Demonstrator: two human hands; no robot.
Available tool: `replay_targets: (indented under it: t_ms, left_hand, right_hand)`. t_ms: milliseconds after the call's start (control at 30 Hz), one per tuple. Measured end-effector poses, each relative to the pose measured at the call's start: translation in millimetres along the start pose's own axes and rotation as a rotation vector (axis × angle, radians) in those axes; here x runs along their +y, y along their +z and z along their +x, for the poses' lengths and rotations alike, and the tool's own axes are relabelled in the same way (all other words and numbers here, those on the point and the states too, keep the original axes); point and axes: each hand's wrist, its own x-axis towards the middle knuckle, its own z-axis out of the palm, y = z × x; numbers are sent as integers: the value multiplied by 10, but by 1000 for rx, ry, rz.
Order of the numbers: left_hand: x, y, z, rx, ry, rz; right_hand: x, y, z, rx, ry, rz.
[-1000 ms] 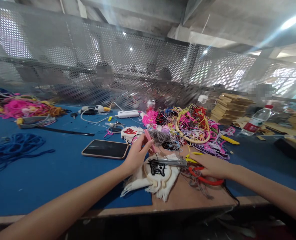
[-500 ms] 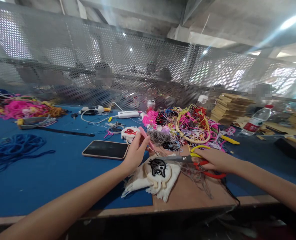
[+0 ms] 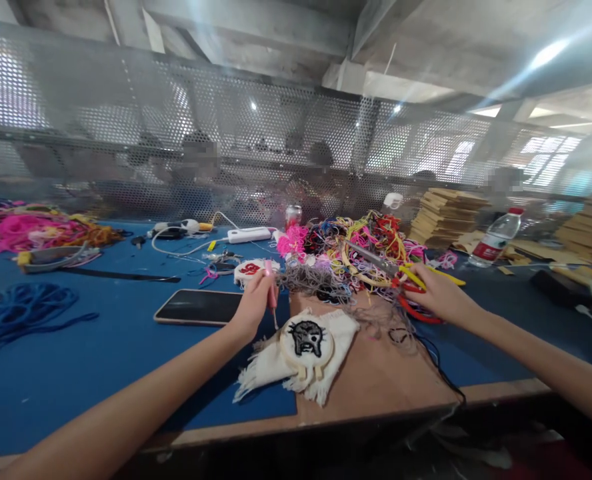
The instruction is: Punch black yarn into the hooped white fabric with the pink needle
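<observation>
My left hand [image 3: 253,303] is closed around a pink punch needle [image 3: 273,290], whose metal tip points down just left of the hoop. A small embroidery hoop [image 3: 326,347] lies on the table edge side, holding white fringed cloth [image 3: 343,333] with a black and grey stitched face [image 3: 306,338]. To the right, my right hand [image 3: 439,293] grips scissors [image 3: 376,260] by their red and yellow handles. Their blades point up and left over the yarn pile [image 3: 326,277], apart from the cloth. A second white hoop piece with red stitching [image 3: 251,269] sits behind my left hand.
A phone [image 3: 199,307] lies left of my left hand. Blue yarn [image 3: 36,307] and a pink yarn heap [image 3: 21,227] are farther left. At the back stand a can [image 3: 293,217], a power strip [image 3: 249,235], stacked brown boards [image 3: 441,217] and a water bottle [image 3: 497,238].
The scissors have lifted away from the stitched cloth, up and over the yarn. My left hand has turned the punch needle steeper, its tip now left of the hoop. The view has shifted slightly.
</observation>
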Motion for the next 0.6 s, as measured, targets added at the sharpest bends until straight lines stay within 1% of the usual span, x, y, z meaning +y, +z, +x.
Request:
replay_targets:
  t_ms: [67,100,167,200,233,267,300,367,400,433,533,567,600]
  left_hand:
    - [69,-22,25,42,22,-90]
    - [122,-43,49,46,26,-112]
    - [264,-95,118,70,31,-152]
    - [349,-116,157,103,30,-177]
    - [438,-128,192,162,7,-215]
    - [526,-124,221,191,-41,-221]
    - [607,-100,240,177,-62,-216]
    - [729,19,246,63,-70,-158]
    - [763,115,238,17,-77,-102]
    - [779,231,227,-58,-61,-57]
    - [736,643,217,-364,43,105]
    - [706,782,232,-423,91,141]
    - [677,911,258,-451,115,165]
  right_hand:
    - [-23,-5,7,33,40,13]
    - [-30,-9,10,51,53,12]
    - [-39,-22,12,82,73,6]
    - [-44,-32,12,101,80,7]
    - [-52,-45,13,118,81,9]
    - [-65,-62,15,136,80,15]
    - [-84,-83,23,155,80,24]
    - [-147,-133,61,183,77,59]
    - [-190,-160,95,206,81,88]
    - [-239,-186,141,209,77,125]
    - [-413,-249,329,270,80,140]
    - [-473,-265,400,299,76,144]
    - [-532,-279,470,326,75,147]
